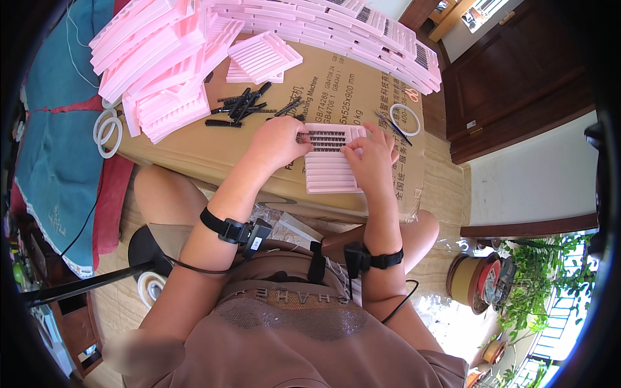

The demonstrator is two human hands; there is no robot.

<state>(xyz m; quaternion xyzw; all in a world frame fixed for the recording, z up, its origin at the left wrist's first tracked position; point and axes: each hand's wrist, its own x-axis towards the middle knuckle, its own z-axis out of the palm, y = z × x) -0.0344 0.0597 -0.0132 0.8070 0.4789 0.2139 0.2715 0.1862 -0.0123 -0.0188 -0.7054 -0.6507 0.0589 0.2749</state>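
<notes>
On the cardboard box lies a pale pink ridged tray (333, 173). Several black false-eyelash strips (326, 139) fill the rows of its far half; bare ridges show in the near half. At the tray's left edge, my left hand (280, 139) is closed, thumb and fingers pinched at the left ends of the strips. My right hand (374, 157) is over the right edge, with thumb and forefinger pinched at the right end of the nearest strip and the other fingers raised. To the left of the tray is a loose pile of black strips (242, 105).
Stacked pink trays (155, 52) rise at the far left, with loose trays (266, 55) beside them. More filled trays (362, 32) line the far edge. Tweezers (398, 129), a white ring (407, 119) and scissors (411, 95) lie right. White rings (108, 134) sit at the left edge.
</notes>
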